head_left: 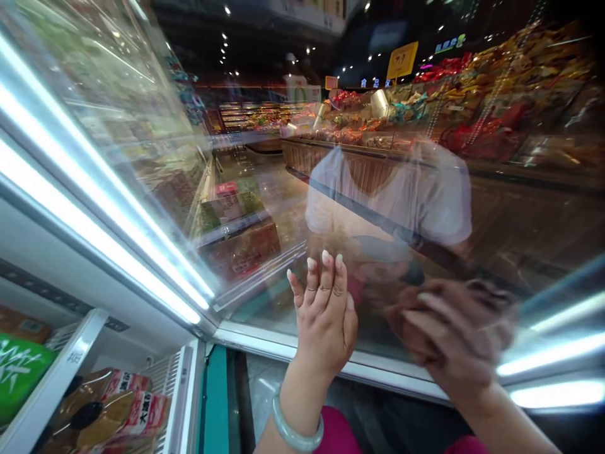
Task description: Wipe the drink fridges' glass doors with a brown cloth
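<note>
My left hand (324,315) lies against the glass pane (265,315) near its lower edge, fingers stretched out, with a pale bangle (297,425) round the wrist. My right hand (449,328) is at the right in front of the same pane, blurred by motion, its fingers bent; whether it holds something cannot be made out. A reflection of a white top and of hands shows in the glass between and above my hands.
Lit shelves at the lower left hold a green package (23,372) and bottles with red labels (137,403). Bright light strips (94,208) run along the left. Behind the glass are boxes (241,243) and a heaped display with a yellow sign (403,60).
</note>
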The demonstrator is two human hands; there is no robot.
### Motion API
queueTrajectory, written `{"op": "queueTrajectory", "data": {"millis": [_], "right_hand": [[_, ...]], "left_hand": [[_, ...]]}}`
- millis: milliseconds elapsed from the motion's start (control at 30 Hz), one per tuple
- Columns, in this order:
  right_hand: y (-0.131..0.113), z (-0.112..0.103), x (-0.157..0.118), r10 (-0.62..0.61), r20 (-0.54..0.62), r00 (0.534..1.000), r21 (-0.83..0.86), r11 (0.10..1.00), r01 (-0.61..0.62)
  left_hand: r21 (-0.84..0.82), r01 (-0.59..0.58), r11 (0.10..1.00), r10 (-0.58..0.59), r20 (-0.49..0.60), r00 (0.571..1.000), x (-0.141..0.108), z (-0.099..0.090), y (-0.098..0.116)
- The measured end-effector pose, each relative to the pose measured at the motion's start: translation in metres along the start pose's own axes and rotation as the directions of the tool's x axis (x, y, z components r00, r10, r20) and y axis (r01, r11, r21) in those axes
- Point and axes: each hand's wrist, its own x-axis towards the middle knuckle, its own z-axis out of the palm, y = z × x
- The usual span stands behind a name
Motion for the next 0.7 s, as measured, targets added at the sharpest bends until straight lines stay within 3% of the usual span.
{"op": "queueTrajectory", "data": {"millis": [33,67,100,200,300,400,467,567,633,700], "right_hand": [[0.004,-0.001,0.013,-0.019,-0.065,0.998,-0.048,0.999,0.016],[0.004,0.002,0.029,-0.072,-0.212,0.975,-0.177,0.984,0.034],[0.000,0.008,0.045,-0.045,-0.286,0.957,-0.256,0.966,-0.031],[-0.027,0.035,0.062,-0.041,-0.218,0.975,-0.258,0.966,-0.017],[-0.049,0.053,0.025,-0.110,-0.013,0.994,-0.128,0.986,0.108],[-0.044,0.052,-0.012,-0.164,0.076,0.984,0.007,0.986,0.164],[-0.039,0.052,-0.007,-0.125,0.027,0.992,-0.021,0.992,0.125],[-0.050,0.072,0.031,-0.072,-0.188,0.979,-0.127,0.991,0.048],[-0.068,0.092,0.046,-0.114,-0.148,0.982,-0.133,0.987,0.095],[-0.080,0.105,0.039,-0.167,-0.050,0.985,-0.063,0.984,0.164]], "left_hand": [[0.003,0.010,1.000,-0.010,0.001,1.000,0.002,-0.002,0.000],[0.005,0.014,1.000,-0.013,-0.001,1.000,0.003,-0.004,-0.001],[0.008,0.011,1.000,-0.011,-0.001,1.000,0.005,-0.007,-0.002],[0.009,0.000,1.000,0.000,0.027,1.000,0.006,-0.014,-0.009],[0.007,0.010,1.000,-0.010,0.038,0.999,-0.002,-0.017,-0.025],[0.000,-0.017,1.000,0.017,0.021,1.000,-0.011,-0.017,-0.042],[-0.007,-0.059,0.998,0.059,0.007,0.998,-0.012,-0.016,-0.051],[-0.010,-0.089,0.996,0.089,-0.006,0.996,-0.008,-0.018,-0.063],[-0.005,-0.072,0.997,0.072,-0.025,0.997,-0.006,-0.020,-0.074],[0.009,-0.058,0.998,0.058,-0.045,0.997,-0.009,-0.021,-0.086]]}}
